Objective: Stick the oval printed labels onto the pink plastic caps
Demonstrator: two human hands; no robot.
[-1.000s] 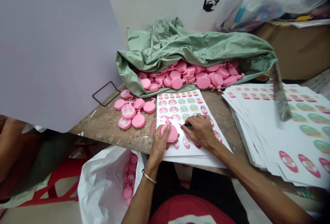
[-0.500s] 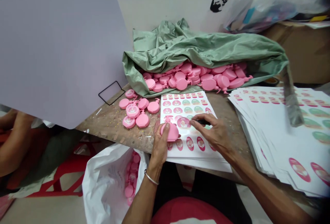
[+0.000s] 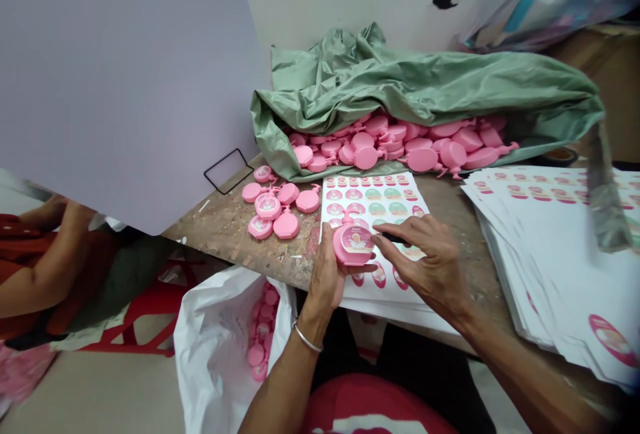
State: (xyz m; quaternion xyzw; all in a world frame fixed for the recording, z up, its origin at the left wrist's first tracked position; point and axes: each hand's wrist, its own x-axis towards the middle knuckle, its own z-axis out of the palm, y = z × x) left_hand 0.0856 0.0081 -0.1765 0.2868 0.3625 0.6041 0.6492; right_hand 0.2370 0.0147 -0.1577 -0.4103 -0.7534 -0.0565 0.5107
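My left hand (image 3: pixel 327 274) is closed around a pink pump-top bottle (image 3: pixel 345 259), pump upward, over the sticker sheet (image 3: pixel 345 184). A round pink sticker (image 3: pixel 357 241) covers the bottle's front face; whether it is fully stuck down, I cannot tell. At the sticker's right edge, the thumb and forefinger of my right hand (image 3: pixel 425 254) are pinched together. Between them is a small black tool (image 3: pixel 397 239), its tip hidden. Several pink bottles (image 3: pixel 286 225) lie to the left on the table, some with round labels on their faces.
A green sack (image 3: pixel 425 87) full of pink bottles lies at the back. Stacked sticker sheets (image 3: pixel 540 287) fill the right side. Below the table edge, a white bag (image 3: pixel 210 347) holds more bottles. Another person's arm (image 3: pixel 45 281) and a red stool (image 3: pixel 150 314) are at left.
My left hand has brought the bottle under the sticker, which now lies over its face. My right hand stays close at the sticker's edge. The view has shifted slightly left.
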